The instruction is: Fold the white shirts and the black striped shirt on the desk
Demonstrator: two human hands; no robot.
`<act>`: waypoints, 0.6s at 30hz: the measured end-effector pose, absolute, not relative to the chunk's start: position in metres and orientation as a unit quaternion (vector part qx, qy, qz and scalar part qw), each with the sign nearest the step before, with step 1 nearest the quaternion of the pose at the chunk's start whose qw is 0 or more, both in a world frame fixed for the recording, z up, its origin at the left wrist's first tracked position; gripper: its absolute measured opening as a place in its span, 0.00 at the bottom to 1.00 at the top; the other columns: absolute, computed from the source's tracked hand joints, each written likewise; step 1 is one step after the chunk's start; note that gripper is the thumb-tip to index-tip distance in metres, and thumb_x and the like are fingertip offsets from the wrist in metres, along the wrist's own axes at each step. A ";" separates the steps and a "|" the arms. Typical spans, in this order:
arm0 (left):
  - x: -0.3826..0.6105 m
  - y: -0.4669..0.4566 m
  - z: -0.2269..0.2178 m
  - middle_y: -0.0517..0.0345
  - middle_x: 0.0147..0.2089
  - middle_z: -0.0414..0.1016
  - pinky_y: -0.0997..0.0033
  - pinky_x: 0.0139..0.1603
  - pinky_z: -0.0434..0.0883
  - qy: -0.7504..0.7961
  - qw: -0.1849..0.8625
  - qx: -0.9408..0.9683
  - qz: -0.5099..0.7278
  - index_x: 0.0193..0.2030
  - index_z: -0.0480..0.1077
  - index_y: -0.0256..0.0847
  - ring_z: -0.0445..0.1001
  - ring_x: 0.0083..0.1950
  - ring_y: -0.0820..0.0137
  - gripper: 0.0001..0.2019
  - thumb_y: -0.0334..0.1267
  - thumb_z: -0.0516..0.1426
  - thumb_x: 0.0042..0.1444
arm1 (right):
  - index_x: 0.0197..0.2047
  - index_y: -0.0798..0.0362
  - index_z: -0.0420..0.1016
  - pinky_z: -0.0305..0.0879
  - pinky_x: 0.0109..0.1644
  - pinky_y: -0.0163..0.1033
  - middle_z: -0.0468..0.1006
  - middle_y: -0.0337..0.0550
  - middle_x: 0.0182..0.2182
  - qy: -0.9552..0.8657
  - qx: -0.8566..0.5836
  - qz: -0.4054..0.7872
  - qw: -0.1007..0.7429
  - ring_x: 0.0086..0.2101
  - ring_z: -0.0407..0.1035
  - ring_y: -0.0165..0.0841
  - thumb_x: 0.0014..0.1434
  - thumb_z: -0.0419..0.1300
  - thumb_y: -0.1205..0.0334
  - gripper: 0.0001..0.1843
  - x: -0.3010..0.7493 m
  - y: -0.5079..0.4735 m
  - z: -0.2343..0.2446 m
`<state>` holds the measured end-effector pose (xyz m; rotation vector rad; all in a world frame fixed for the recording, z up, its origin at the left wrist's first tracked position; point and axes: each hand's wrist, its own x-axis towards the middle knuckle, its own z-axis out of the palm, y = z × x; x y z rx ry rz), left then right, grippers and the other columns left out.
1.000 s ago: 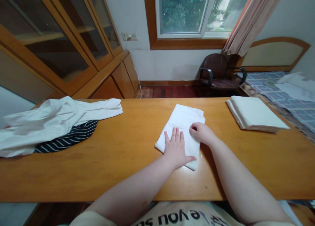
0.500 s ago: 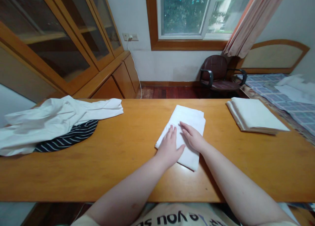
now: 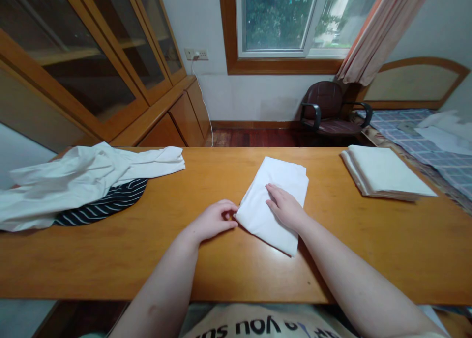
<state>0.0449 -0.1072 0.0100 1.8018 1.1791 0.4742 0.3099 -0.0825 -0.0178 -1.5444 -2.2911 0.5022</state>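
A folded white cloth (image 3: 276, 190) lies slanted on the middle of the wooden table (image 3: 184, 249). My right hand (image 3: 283, 208) rests flat on top of it, fingers stretched out and together. My left hand (image 3: 214, 221) sits on the table at the cloth's near left corner, its fingers curled and pinching that corner.
A crumpled white garment (image 3: 77, 178) covers a dark striped one (image 3: 106, 203) at the table's left. A neat stack of folded white cloths (image 3: 385, 173) sits at the right. Behind the table are a glass-door cabinet (image 3: 92, 68), a dark armchair (image 3: 328, 112) and a bed (image 3: 431, 141).
My left hand slid off the top of the cloth to its near left corner and curled its fingers there. My right hand moved onto the cloth's middle and flattened.
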 end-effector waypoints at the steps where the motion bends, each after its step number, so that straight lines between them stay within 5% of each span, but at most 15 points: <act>1: 0.047 -0.107 0.008 0.55 0.43 0.71 0.72 0.37 0.67 0.467 0.471 0.721 0.202 0.41 0.74 0.39 0.68 0.35 0.73 0.15 0.40 0.61 0.46 | 0.64 0.60 0.59 0.49 0.66 0.48 0.61 0.55 0.62 -0.805 -0.543 0.175 0.165 0.62 0.54 0.40 0.63 0.48 0.57 0.28 0.310 -0.083 -0.018; 7: 0.055 -0.108 0.006 0.58 0.37 0.70 0.74 0.34 0.64 0.458 0.484 0.717 0.206 0.44 0.74 0.39 0.63 0.31 0.75 0.16 0.42 0.59 0.49 | 0.64 0.60 0.59 0.49 0.66 0.49 0.61 0.55 0.62 -0.802 -0.547 0.171 0.168 0.61 0.55 0.40 0.62 0.48 0.58 0.29 0.309 -0.083 -0.018; 12: 0.053 -0.106 0.012 0.63 0.26 0.65 0.75 0.29 0.59 0.499 0.432 0.735 0.155 0.34 0.73 0.40 0.62 0.29 0.73 0.10 0.44 0.57 0.51 | 0.64 0.62 0.58 0.49 0.66 0.47 0.61 0.55 0.62 -0.805 -0.544 0.170 0.163 0.61 0.55 0.39 0.63 0.48 0.57 0.29 0.309 -0.082 -0.018; 18: 0.058 -0.104 0.008 0.59 0.30 0.67 0.71 0.34 0.62 0.560 0.337 0.738 0.167 0.23 0.65 0.40 0.66 0.32 0.70 0.14 0.47 0.55 0.53 | 0.64 0.60 0.59 0.49 0.66 0.46 0.61 0.54 0.62 -0.805 -0.544 0.168 0.167 0.62 0.54 0.38 0.63 0.48 0.56 0.28 0.310 -0.081 -0.022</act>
